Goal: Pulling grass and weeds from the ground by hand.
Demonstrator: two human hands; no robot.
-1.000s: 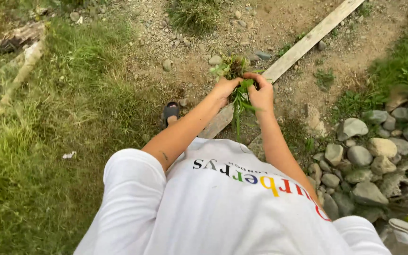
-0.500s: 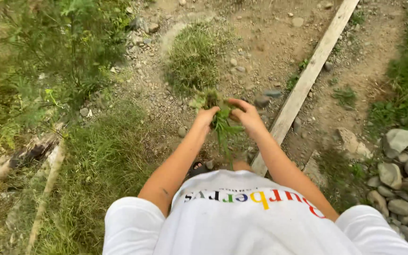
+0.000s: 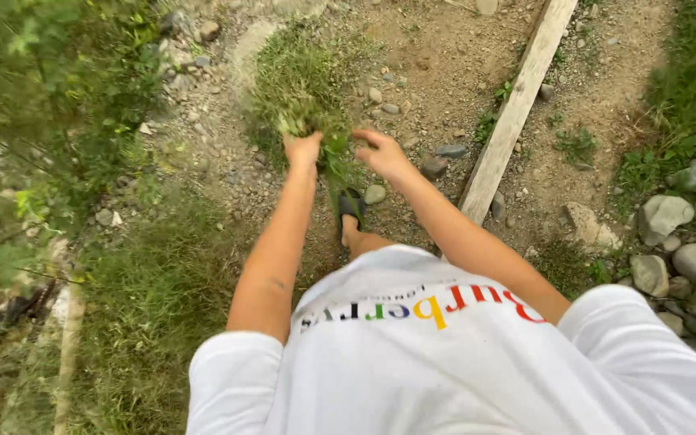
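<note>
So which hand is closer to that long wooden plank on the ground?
Right. The right hand is beside the wooden plank, with bare dirt between them; the left hand is farther off, across the weeds.
</note>
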